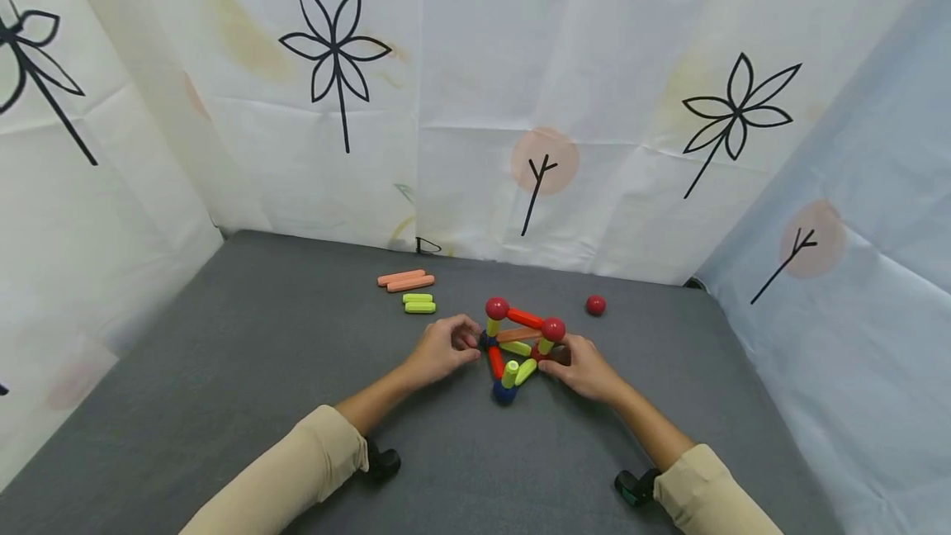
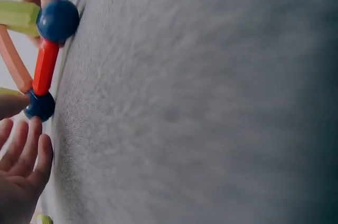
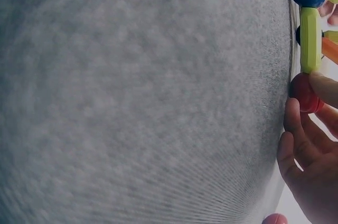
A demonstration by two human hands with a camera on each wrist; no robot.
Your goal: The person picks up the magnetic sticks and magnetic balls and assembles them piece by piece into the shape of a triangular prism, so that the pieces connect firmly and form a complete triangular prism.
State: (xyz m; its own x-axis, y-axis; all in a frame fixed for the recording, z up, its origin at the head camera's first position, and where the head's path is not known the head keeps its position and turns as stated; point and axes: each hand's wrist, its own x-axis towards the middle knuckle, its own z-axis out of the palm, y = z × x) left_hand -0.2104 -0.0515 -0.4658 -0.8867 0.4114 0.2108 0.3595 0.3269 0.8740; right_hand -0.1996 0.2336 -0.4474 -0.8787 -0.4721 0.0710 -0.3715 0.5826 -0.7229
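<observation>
Standing on worktop (image 1: 475,456): one frame (image 1: 520,335). Left hand (image 1: 442,351), half-curled, pinched blue ball (image 2: 40,106) at frame's left; right hand (image 1: 584,368), likewise, lower red ball (image 3: 303,92) at frame's right. Uneven pulling risked frame's collapse.

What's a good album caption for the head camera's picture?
Left hand and right hand hold a ball-and-stick frame on a grey table, loose sticks beyond.

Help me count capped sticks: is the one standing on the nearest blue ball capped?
Uncapped: the yellow-green stick rises from the blue ball, its upper end bare.
</observation>
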